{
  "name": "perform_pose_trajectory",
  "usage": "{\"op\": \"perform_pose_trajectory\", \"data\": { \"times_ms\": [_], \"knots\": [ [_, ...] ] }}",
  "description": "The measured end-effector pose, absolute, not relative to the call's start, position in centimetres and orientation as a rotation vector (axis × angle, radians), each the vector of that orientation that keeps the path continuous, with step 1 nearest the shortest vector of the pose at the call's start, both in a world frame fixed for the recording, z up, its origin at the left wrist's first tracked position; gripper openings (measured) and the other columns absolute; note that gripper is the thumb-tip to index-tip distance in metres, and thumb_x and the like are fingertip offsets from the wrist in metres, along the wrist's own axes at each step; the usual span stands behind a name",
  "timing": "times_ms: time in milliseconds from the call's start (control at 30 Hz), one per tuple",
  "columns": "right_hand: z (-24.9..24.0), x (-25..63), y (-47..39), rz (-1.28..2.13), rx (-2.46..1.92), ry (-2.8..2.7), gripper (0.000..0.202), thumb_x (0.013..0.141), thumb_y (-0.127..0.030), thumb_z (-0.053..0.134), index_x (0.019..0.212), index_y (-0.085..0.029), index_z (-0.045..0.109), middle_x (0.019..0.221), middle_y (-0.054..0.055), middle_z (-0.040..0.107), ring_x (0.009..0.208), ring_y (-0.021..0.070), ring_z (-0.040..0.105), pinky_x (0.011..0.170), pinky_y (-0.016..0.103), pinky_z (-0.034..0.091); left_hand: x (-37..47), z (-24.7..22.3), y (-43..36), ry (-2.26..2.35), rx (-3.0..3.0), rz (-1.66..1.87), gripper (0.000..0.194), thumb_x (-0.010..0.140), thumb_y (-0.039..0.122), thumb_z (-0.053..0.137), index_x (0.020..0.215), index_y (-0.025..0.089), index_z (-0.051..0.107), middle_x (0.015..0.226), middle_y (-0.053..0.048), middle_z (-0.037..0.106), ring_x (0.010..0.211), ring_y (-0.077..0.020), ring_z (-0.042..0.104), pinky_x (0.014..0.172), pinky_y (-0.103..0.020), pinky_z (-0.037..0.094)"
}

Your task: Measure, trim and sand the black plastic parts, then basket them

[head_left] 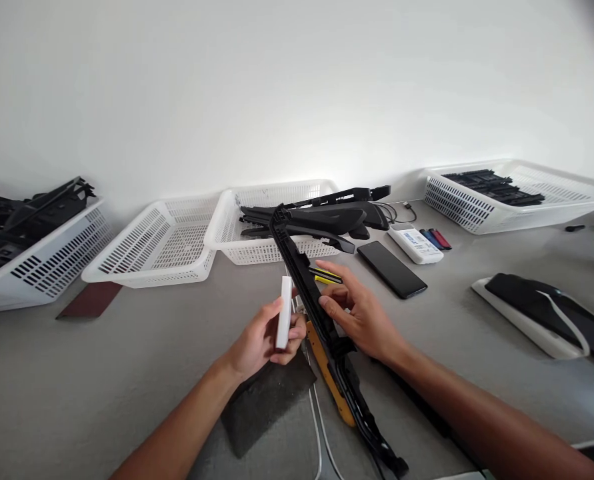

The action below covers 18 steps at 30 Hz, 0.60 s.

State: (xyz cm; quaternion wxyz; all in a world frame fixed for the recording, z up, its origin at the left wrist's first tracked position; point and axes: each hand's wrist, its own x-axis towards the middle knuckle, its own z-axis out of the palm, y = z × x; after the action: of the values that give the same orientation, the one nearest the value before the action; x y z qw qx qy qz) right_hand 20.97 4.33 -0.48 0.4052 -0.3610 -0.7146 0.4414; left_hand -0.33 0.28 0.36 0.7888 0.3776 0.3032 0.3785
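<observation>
My left hand (264, 337) grips a small white rectangular block (285, 310) between thumb and fingers; a strip of reddish brown shows at its lower end. The block is just left of a long, narrow black plastic trim piece (297, 273), tilted from upper left to lower right. My right hand (359, 313) holds this piece near its middle, thumb on the near face and fingers behind. Beneath the piece lies a yellow-orange bar (327, 373), partly covered. A dark, worn sheet (271, 403) lies below my left hand. Behind the right fingers is a yellow-and-black tool (327, 275), partly hidden.
White plastic baskets line the wall: one with black parts (71, 257), a bare one (149, 277), one with long black trim pieces (257, 252), and one at right (459, 203). A phone (391, 269), a white box (415, 244) and a brown sheet (89, 299) lie on the table.
</observation>
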Motion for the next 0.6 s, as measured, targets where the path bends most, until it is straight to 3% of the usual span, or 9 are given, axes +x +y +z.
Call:
{"op": "perform_pose_trajectory", "data": {
  "times_ms": [167, 333, 467, 600],
  "knots": [
    [-0.5, 21.1, 4.4, 1.028, -0.829, -1.99, 0.055, 0.1, -0.023, 0.055, 0.155, -0.025, 0.048, 0.093, 0.001, 0.068, 0.076, 0.0161, 0.058, 0.069, 0.028, 0.046, -0.8, -0.1, 0.1, 0.588, 0.839, 0.537, 0.064, 0.083, 0.08, 0.068, 0.106, 0.022, 0.051, 0.066, 0.009, 0.041, 0.049, -0.0051, 0.022, 0.04, -0.013, 0.024],
    [0.5, 21.3, 3.9, 1.02, -0.66, -2.148, 0.039, 0.091, -0.018, 0.057, 0.128, -0.022, 0.066, 0.113, 0.005, 0.072, 0.092, 0.0197, 0.065, 0.079, 0.031, 0.049, -0.4, -0.7, 0.1, 0.655, 0.827, 0.526, 0.062, 0.09, 0.08, 0.057, 0.101, 0.019, 0.058, 0.062, 0.005, 0.05, 0.044, -0.008, 0.035, 0.038, -0.018, 0.041],
    [1.1, 21.2, 3.7, 1.156, -0.739, -2.066, 0.019, 0.101, -0.037, 0.061, 0.109, -0.02, 0.065, 0.094, 0.003, 0.071, 0.082, 0.0181, 0.063, 0.075, 0.03, 0.047, -0.1, -1.2, 0.5, 0.774, 0.871, 0.667, 0.064, 0.094, 0.077, 0.05, 0.091, 0.014, 0.066, 0.066, -0.004, 0.064, 0.046, -0.0128, 0.053, 0.046, -0.027, 0.055],
    [0.6, 21.3, 4.2, 1.215, -0.894, -1.914, 0.028, 0.101, -0.047, 0.062, 0.094, -0.02, 0.061, 0.083, 0.001, 0.066, 0.075, 0.0161, 0.058, 0.068, 0.028, 0.044, 0.0, -1.1, 0.8, 0.957, 0.96, 0.833, 0.059, 0.095, 0.07, 0.059, 0.088, 0.013, 0.07, 0.073, -0.009, 0.071, 0.058, -0.0193, 0.067, 0.055, -0.03, 0.06]
  ]
}}
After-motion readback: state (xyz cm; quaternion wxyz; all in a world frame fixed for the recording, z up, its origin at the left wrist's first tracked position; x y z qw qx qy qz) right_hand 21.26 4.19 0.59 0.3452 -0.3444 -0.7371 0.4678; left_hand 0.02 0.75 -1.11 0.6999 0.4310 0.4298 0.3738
